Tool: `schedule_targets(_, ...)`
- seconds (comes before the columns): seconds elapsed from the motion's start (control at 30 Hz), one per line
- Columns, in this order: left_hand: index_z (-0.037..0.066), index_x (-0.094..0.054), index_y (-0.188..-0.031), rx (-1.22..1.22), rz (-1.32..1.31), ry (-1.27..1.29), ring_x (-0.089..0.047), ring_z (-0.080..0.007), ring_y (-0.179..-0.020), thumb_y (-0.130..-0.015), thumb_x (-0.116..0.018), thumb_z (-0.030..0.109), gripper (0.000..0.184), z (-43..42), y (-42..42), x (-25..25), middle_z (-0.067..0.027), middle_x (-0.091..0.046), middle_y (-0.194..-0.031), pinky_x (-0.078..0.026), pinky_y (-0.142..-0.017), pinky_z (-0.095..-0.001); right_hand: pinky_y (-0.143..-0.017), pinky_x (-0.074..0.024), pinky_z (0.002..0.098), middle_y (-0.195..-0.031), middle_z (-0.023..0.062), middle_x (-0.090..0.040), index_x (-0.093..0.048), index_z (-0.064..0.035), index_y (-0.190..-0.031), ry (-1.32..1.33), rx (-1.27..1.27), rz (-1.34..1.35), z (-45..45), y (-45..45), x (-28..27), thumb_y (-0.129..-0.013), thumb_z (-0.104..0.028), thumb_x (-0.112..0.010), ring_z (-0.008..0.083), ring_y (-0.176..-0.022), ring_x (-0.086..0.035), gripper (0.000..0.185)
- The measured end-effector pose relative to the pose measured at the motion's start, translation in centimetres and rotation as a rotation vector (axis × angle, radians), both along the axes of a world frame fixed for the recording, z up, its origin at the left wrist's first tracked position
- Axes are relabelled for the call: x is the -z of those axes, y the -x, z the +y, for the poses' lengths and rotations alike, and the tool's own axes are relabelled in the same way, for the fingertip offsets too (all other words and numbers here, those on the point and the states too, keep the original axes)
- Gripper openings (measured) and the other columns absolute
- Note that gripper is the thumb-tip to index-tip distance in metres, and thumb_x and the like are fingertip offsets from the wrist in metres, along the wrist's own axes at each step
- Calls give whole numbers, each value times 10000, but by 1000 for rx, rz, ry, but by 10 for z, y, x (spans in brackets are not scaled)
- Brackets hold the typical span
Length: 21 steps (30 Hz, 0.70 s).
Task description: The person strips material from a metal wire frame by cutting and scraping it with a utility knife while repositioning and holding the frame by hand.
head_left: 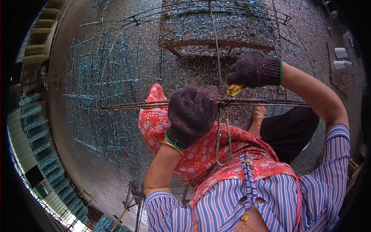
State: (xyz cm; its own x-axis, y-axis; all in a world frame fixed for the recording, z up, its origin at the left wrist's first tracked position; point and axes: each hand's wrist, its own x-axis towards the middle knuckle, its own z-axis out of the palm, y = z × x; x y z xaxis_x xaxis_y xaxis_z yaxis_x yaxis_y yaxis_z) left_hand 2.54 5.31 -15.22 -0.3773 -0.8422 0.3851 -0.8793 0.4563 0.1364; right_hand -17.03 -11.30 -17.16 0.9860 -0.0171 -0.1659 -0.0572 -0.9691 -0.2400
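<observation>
My left hand (193,114), in a dark knitted glove, is closed around a bundle of thin dark rods (131,105) that runs left to right in front of my body. Just right of it, a loop of twisted cord (217,145) hangs from the rods over a red flowered apron (199,158). My right hand (255,69), gloved alike, is closed above the rods on a small yellow object (235,90). Its kind is hard to make out. A thin upright rod (215,42) meets the bundle between both hands.
Curved rods (247,8) join the upright at the far end. Beyond stands a low platform (216,41) covered in glittering bits. Blue tinsel-covered frames (106,92) lie on the floor at left. White containers (341,58) are at right. My sandalled foot (259,114) is below the rods.
</observation>
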Motion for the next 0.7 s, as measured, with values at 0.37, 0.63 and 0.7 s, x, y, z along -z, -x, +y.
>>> schedule_targets(0.37,90,-591,-1011,2,28,-16,-565,-285,-728,-651,-666,121,369,2,-2,2,-85,-572,-832,-434,-599,-426,-591,-529,404,-735,81,-636,-643,-193,-917,-11,-19,115,-7,-7,-13,-777,-241,-661,295,-712,-657,150)
schedule_targets(0.63,81,-584,-994,11,73,-21,-542,-301,-705,-636,-642,101,363,0,1,-1,-96,-543,-783,-410,-582,-437,-574,-516,410,-710,100,-624,-639,-170,-912,-47,-5,-30,4,-1,3,-783,-230,-645,311,-706,-654,143)
schedule_targets(0.7,73,-574,-1000,7,70,-39,-534,-306,-699,-624,-637,89,382,1,0,-1,-98,-532,-764,-402,-584,-444,-571,-514,412,-703,104,-621,-638,-165,-910,-33,22,-17,7,0,-2,-780,-226,-645,313,-700,-654,144)
